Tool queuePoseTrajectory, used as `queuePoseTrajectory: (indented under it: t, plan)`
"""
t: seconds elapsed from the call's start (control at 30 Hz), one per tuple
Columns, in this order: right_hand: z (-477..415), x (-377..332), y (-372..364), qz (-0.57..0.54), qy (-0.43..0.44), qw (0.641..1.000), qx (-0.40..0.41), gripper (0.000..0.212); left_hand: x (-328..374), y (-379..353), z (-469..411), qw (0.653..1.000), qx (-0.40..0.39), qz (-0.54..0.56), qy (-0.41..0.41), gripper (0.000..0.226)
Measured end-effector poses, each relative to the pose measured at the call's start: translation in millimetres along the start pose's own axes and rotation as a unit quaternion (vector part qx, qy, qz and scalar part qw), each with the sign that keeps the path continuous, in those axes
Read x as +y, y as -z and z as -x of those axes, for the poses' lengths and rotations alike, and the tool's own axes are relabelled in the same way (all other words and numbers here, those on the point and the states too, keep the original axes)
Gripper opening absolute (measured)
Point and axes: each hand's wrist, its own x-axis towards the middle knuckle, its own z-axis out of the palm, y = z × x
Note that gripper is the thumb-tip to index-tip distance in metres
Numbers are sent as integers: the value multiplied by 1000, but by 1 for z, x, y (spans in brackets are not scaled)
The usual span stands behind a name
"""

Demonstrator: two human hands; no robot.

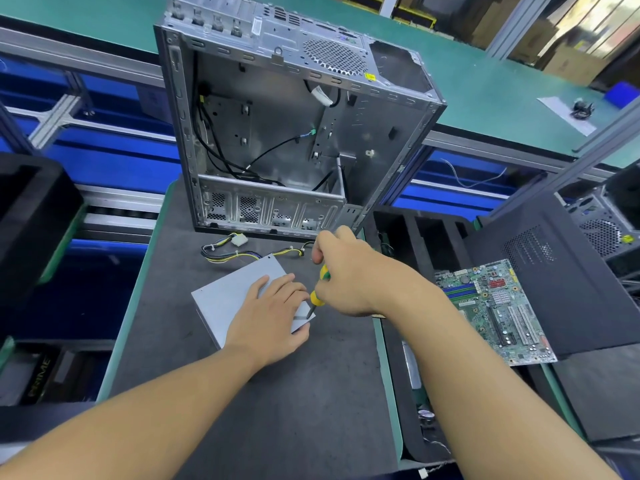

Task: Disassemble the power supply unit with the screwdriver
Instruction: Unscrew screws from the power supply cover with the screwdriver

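Grey PSU [231, 295] lay on the mat [311, 393] before the case [294, 133], my left hand [273, 317] flat on it, my right [349, 275] gripping the screwdriver [317, 295] at a near-corner screw; next, steady turning.

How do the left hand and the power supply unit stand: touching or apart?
Touching. The head view shows the left hand resting flat on the power supply unit.

The right hand [349, 275] hid most of the yellow-and-green-handled screwdriver [316, 298]; the left hand [270, 317] covered part of the grey metal power supply box [225, 292]. I could not tell what the tip touched.
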Motion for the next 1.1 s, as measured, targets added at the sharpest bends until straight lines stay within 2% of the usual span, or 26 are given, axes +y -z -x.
queuePoseTrajectory:
  t: [0.17, 0.33, 0.47, 0.63, 0.73, 0.83, 0.97, 1.1]
  plan:
    - [-3, -1, -4, 9, -35, 998, 52, 25, -1, -1, 0, 1000, -16, 7, 6, 46]
    - [-5, 0, -3, -8, 8, 999, 45, 10, 0, -1, 1, 1000, -7, 6, 1, 41]
    - [-1, 1, 0, -7, 2, 1000, 11, 21, -1, 0, 0, 1000, -23, -1, 2, 47]
    - [-1, 1, -6, 26, -49, 996, 73, 32, 0, 2, 0, 999, -33, -8, 6, 50]
    - [0, 3, -7, 0, -21, 996, 86, 23, -1, 0, 1, 1000, -18, 6, 5, 47]
    - [0, 4, -6, -11, -6, 998, 60, 12, 0, 0, 1, 1000, -11, 9, 7, 43]
    - [2, 3, -5, -10, -16, 999, 29, 23, 1, 2, 0, 1000, 3, -3, -6, 38]
    - [2, 2, -9, 17, -45, 995, 86, 28, 0, 0, 0, 1000, -27, 11, 4, 47]
